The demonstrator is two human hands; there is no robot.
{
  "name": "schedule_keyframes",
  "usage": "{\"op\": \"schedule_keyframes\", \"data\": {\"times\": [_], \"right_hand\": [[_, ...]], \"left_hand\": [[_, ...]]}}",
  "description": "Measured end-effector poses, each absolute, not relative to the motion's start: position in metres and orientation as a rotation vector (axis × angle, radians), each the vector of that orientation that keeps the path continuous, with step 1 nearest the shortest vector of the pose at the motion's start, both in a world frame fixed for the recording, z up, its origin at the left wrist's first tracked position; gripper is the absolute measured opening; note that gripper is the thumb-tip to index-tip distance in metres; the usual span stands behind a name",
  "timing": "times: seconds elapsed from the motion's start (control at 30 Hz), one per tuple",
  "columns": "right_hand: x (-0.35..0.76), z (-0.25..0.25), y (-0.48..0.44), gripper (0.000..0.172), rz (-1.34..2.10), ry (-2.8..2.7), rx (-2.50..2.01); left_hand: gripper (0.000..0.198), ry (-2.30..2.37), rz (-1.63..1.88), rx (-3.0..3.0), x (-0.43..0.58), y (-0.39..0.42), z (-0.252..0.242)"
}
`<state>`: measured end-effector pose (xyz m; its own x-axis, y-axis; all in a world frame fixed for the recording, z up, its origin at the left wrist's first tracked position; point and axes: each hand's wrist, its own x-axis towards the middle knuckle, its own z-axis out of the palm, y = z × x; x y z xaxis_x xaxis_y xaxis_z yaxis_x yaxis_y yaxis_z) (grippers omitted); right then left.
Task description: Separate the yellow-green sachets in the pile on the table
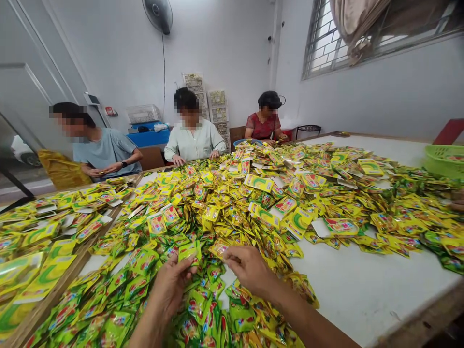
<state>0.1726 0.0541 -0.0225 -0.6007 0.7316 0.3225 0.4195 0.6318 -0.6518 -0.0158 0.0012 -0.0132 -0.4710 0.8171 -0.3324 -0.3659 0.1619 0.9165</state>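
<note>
In my left hand [174,285] I hold a green sachet [190,251]. My thumb and fingers are closed on its lower edge, and it stands up just above the heap. My right hand [248,268] is just beside it, palm down. Its thumb and forefinger are pinched together on the corner of a yellow sachet [220,248], which lies on top of the heap.

The heap of sachets [232,203] is all around both hands. Loose packets overlap each other between my two hands, under my wrists and in front of my fingers, so the two sachets I hold are crowded on every side. The heap spreads over most of the white table [362,290].

On my left a wooden strip [72,275] divides this heap from a second heap [36,232] of bigger yellow packets.

At the far side three people sit with their hands at the edge of the heap: a person in a grey-blue shirt [105,150], a person in a pale green shirt [194,140] and a person in a red top [264,126]. A green basket [444,159] stands at the far right of the table. Behind the people I see stacked white crates [194,82], a wall fan [158,14] and a barred window [362,34].
</note>
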Motion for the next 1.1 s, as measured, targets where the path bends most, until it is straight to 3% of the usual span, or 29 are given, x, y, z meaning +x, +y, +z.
{"op": "schedule_keyframes", "data": {"times": [0.2,0.3,0.43,0.6,0.77,0.9,1.1], "right_hand": [[0.154,-0.03,0.043,0.023,0.66,-2.417,-1.261],[0.133,-0.042,0.033,0.027,0.637,-2.414,-1.461],[0.126,-0.049,0.029,0.016,0.814,-2.358,-1.454],[0.166,-0.019,0.052,0.012,0.716,-2.089,-1.207],[0.223,0.004,0.074,0.005,0.614,-2.266,-1.35],[0.24,-0.004,0.074,0.043,0.601,-2.595,-1.359],[0.231,-0.002,0.077,0.016,0.638,-2.488,-1.453]], "left_hand": [[0.026,1.501,1.534,0.419,-0.006,-0.007,-0.011],[0.046,1.521,1.515,0.438,-0.007,-0.006,-0.012],[0.063,1.627,1.46,0.505,-0.009,-0.005,-0.017],[0.06,1.739,1.395,0.623,-0.005,-0.007,-0.021],[0.029,1.553,1.275,0.793,0.01,-0.011,-0.027],[0.028,1.479,1.251,0.813,0.015,-0.012,-0.03],[0.035,1.481,1.318,0.711,0.02,-0.009,-0.037]]}}
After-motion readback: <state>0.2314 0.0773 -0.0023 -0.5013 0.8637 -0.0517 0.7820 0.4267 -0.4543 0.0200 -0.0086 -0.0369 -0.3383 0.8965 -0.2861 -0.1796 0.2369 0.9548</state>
